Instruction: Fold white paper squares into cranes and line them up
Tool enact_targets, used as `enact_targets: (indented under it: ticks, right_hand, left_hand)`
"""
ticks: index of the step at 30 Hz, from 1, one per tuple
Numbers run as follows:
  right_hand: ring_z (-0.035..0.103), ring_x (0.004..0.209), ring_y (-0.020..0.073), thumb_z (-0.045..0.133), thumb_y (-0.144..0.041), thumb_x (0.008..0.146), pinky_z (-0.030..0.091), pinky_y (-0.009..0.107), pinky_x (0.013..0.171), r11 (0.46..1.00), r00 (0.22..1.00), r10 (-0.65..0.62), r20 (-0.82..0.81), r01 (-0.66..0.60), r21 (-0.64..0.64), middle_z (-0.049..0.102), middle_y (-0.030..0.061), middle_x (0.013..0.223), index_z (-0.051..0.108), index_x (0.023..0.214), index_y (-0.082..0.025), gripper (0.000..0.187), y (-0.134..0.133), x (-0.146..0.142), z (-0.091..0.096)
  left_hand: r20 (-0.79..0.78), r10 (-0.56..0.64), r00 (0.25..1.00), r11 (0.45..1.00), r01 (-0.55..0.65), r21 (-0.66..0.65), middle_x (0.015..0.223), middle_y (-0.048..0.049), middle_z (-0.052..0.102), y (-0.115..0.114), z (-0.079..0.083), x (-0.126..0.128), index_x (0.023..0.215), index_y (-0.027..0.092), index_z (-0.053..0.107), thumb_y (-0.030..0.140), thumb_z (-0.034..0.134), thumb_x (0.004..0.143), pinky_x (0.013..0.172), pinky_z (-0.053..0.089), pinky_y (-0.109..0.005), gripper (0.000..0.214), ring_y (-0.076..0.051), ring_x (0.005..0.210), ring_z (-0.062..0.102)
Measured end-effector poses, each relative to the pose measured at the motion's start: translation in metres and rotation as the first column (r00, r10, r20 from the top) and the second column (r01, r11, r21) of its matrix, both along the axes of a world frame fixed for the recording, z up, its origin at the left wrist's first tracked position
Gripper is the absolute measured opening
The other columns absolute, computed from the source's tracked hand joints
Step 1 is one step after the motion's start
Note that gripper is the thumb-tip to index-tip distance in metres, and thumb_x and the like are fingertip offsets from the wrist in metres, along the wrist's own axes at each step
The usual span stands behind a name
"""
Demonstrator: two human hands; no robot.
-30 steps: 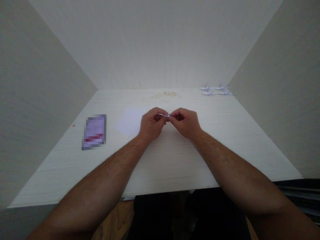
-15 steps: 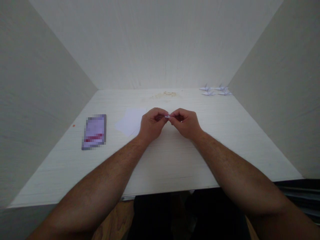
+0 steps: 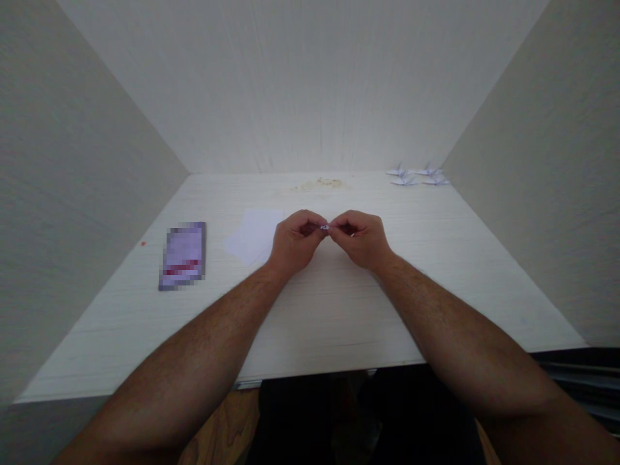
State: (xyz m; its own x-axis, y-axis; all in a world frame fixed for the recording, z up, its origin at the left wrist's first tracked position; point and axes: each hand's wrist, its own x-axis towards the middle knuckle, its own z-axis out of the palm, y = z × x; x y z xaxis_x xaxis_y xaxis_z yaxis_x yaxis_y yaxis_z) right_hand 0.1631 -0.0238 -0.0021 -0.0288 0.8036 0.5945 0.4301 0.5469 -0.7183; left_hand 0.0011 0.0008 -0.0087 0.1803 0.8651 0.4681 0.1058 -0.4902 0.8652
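My left hand [image 3: 298, 240] and my right hand [image 3: 358, 237] meet over the middle of the table, both closed in a pinch. Between their fingertips is a small piece of folded white paper [image 3: 325, 227], mostly hidden by the fingers. A white tip shows below my right hand's curled fingers. Just left of my left hand, white paper sheets [image 3: 249, 236] lie flat on the table, partly covered by that hand. Several folded paper cranes [image 3: 404, 181] stand in a group at the back right corner.
A purple, pixelated flat rectangular object [image 3: 183, 255] lies at the left of the white table [image 3: 334, 323]. Beside it is a tiny orange-red speck [image 3: 143, 243]. Pale walls enclose the back and both sides. A brownish worn patch [image 3: 327, 183] marks the rear of the tabletop.
Both hands stay nearly in place, with only slight finger shifts around the folded paper. The other things have not moved.
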Motion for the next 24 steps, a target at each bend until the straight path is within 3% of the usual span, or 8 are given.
enact_targets:
  ticks: [16,24]
  right_hand:
    - [0.056,0.062,0.0108,0.063,-0.022,0.082,0.044,0.026,0.059,0.995,0.995,0.012,0.101,-0.022,0.101,0.065,0.0001,0.068,0.068,0.073,-0.019,0.011,0.0004,0.0039,0.0005]
    - [0.057,0.065,0.0117,0.061,-0.023,0.084,0.045,0.027,0.063,0.994,0.985,-0.025,0.172,0.006,0.112,0.066,0.0002,0.071,0.066,0.074,-0.02,0.012,0.001,0.0049,0.0005]
  left_hand:
    - [-0.031,-0.013,0.999,0.999,0.012,-0.039,0.07,-0.0013,0.068,0.0011,-0.003,-0.0005,0.076,0.019,0.068,0.023,0.074,0.072,0.064,0.053,-0.027,0.008,-0.012,0.064,0.061]
    - [-0.04,-0.043,0.998,0.998,0.041,-0.056,0.069,-0.0015,0.069,0.0013,-0.0034,-0.0017,0.084,0.02,0.071,0.027,0.073,0.074,0.057,0.05,-0.026,0.012,-0.012,0.06,0.061]
